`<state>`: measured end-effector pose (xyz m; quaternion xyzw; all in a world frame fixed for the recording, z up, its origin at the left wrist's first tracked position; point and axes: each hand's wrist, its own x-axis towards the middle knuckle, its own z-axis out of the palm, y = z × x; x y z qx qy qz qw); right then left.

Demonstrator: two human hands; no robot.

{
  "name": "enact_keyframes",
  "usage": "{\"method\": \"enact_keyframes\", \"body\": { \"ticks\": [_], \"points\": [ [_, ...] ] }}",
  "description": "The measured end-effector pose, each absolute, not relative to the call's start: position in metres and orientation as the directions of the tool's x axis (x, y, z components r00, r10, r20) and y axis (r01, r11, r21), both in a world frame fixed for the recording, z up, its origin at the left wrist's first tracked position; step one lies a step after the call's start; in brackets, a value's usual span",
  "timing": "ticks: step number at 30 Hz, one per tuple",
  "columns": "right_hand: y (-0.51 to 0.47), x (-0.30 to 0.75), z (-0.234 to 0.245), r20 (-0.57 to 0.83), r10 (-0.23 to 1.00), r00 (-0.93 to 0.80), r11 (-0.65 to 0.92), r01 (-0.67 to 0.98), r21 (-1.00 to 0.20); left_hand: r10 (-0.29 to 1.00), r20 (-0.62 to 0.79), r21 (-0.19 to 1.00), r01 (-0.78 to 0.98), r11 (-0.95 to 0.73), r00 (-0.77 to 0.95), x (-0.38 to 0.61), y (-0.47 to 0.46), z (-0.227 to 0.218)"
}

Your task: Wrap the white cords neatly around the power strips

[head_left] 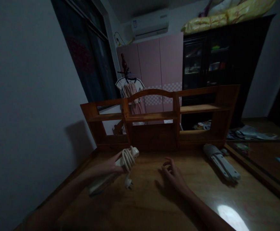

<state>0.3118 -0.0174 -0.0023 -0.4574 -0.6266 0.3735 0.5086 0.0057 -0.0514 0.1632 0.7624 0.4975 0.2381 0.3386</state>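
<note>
The left hand [115, 165] clasps a cord-wound strip [128, 159] slanting forward-right. The empty right hand [174, 177], loosely curled, lies rightward, apart

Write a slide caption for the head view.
Left hand holding a cord-wrapped power strip, plug dangling, at a wooden desk; right hand empty, second strip lying rightward.

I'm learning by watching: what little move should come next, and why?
Perhaps the right hand should catch the plug: it dangles below the coiled cord while the left hand grips the white device, and the right hand looks empty.
</note>
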Motion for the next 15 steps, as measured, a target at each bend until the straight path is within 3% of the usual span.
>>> {"method": "enact_keyframes", "body": {
  "ticks": [4,8,11,15],
  "points": [
    [-0.024,0.304,0.006,0.218,0.945,-0.245,0.216,-0.037,-0.976,0.835,-0.036,0.829,0.483,-0.282,0.549,0.049,-0.063,0.145],
    [-0.035,0.301,0.007,0.051,0.872,-0.486,-0.049,-0.190,-0.981,0.768,-0.010,0.855,0.404,-0.326,0.640,0.087,-0.074,0.131],
    [-0.041,0.302,0.004,-0.025,0.850,-0.526,-0.160,-0.213,-0.964,0.749,0.004,0.805,0.442,-0.396,0.662,0.099,-0.081,0.130],
    [-0.029,0.309,0.003,0.001,0.898,-0.440,-0.151,-0.310,-0.939,0.805,0.041,0.645,0.600,-0.474,0.592,0.093,-0.083,0.121]
  ]
}}
